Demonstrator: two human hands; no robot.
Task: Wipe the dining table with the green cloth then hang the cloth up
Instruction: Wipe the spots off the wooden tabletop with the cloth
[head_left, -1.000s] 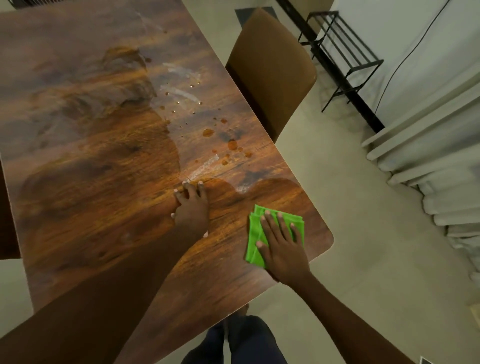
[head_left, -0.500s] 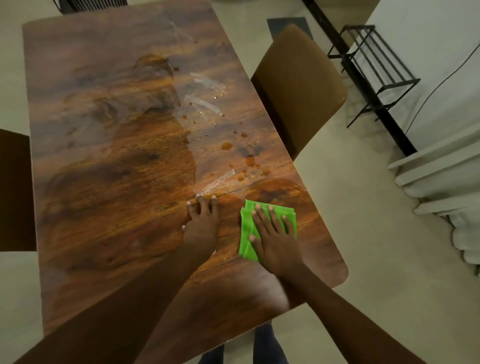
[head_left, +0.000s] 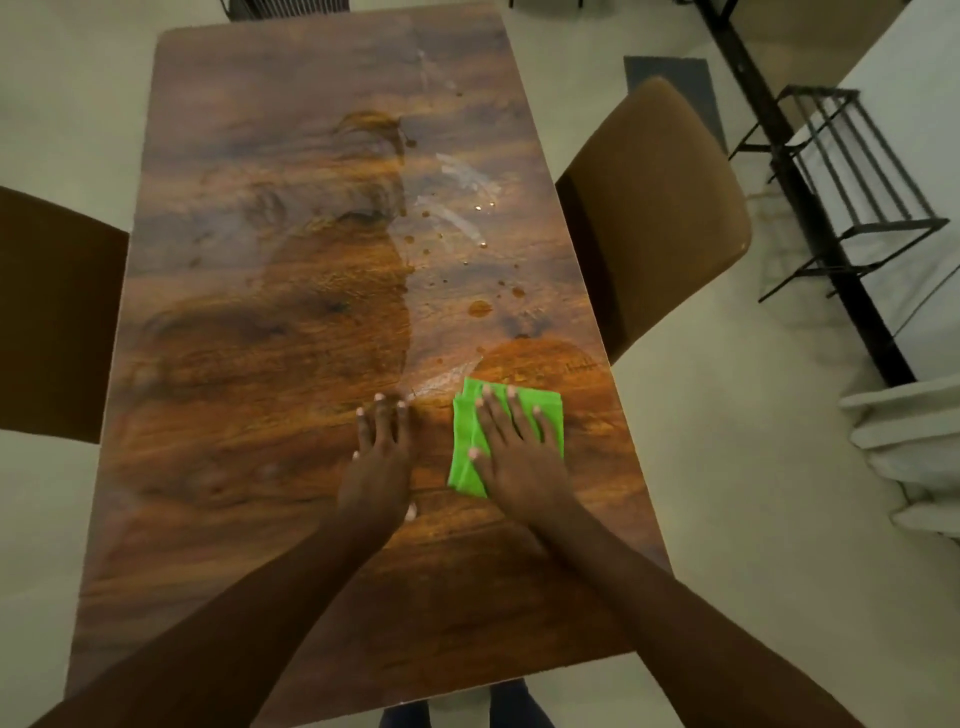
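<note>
I see the folded green cloth (head_left: 506, 436) lying flat on the wooden desk (head_left: 260, 312) near its right edge, pinned under my right hand (head_left: 511, 457), whose grip is spread flat over it. My left hand (head_left: 379, 467) rests just beside it, fingers extended on bare wood. Brown droplets (head_left: 479, 307) and wet smears lie beyond the cloth. A brown chair (head_left: 654, 218) stands at the right edge.

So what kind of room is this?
Probably a home dining area: a long rectangular wood-grain table spotted with spills, brown cushioned chairs pulled up on both sides, and a black metal rack by a white curtain.
</note>
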